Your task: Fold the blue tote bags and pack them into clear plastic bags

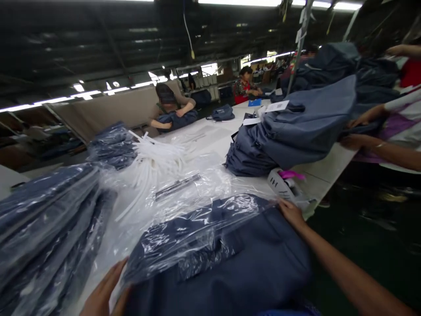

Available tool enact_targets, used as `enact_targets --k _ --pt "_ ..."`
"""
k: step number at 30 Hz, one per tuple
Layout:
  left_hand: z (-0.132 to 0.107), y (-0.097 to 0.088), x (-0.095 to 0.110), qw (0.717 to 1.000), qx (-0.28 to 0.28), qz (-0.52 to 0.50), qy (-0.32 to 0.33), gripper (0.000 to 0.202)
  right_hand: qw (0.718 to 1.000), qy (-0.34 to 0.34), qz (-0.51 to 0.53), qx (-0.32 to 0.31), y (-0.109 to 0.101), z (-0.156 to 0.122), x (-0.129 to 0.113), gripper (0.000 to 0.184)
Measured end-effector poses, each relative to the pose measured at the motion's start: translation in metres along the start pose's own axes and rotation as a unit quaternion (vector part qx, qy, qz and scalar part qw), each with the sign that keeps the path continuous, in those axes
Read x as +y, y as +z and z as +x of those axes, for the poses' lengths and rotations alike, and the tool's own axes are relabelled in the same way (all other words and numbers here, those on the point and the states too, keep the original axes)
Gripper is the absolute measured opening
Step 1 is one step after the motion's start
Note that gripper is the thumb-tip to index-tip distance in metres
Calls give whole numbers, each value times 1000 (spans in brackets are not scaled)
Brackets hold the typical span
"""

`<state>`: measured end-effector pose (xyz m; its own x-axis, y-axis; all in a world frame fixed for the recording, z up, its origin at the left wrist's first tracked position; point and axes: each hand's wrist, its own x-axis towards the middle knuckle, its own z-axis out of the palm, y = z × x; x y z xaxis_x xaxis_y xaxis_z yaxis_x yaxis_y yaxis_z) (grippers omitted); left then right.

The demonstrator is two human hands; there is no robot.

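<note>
A large navy fabric item [250,267], its exact kind unclear, lies in front of me. Its far part is inside a clear plastic bag [197,235], while the near part is bare. My left hand [105,285] is closed on the bag's left edge, fingers on top and thumb at the side, partly cut off by the frame. At the far right corner, my right hand [291,213] pinches the plastic by the fabric. Flat clear bags [210,180] lie on the table just beyond the item.
Plastic-wrapped navy items [49,219] are stacked at left, near white strips [158,153]. A navy pile [283,131] with white tags stands on the table [200,140]. A grey basket [279,184] sits at the right edge. A co-worker's hands [358,131] touch the pile; another person [173,105] works across.
</note>
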<state>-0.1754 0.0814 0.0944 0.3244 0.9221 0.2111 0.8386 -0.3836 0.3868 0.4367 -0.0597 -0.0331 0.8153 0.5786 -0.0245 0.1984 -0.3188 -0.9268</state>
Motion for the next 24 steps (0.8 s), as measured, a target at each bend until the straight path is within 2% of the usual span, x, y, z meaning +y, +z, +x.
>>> enact_targets --k 2,3,5,6,7,9,11,14,17,21,24 --pt "12 5 69 998 8 18 64 57 1000 -5 -4 -12 4 4 2 50" --pt "15 11 107 992 -9 4 127 54 1000 -11 -6 -16 5 5 4 47" --pt "20 34 181 969 -51 -21 242 49 999 -29 -7 -18 6 7 7 42" --pt "23 50 212 958 -53 -21 283 49 999 -40 -7 -18 6 6 9 40" --pt "27 67 238 946 -41 -14 321 51 999 -49 -8 -16 6 6 10 40" --pt "38 103 273 929 -32 26 369 63 998 -64 -10 -14 7 3 11 39" --pt "53 135 286 923 -13 65 378 60 997 -75 -16 -14 7 -1 10 39" --pt "67 161 281 920 2 84 383 38 994 -99 -37 -24 2 -9 7 42" --pt "60 161 267 914 1 64 401 31 989 -129 -61 -43 -9 -20 4 45" --pt "23 152 254 912 -39 25 407 33 982 -158 -77 -67 -24 -37 1 47" --pt "-6 151 251 924 -63 15 378 33 977 -172 -78 -99 -34 -52 -1 46"
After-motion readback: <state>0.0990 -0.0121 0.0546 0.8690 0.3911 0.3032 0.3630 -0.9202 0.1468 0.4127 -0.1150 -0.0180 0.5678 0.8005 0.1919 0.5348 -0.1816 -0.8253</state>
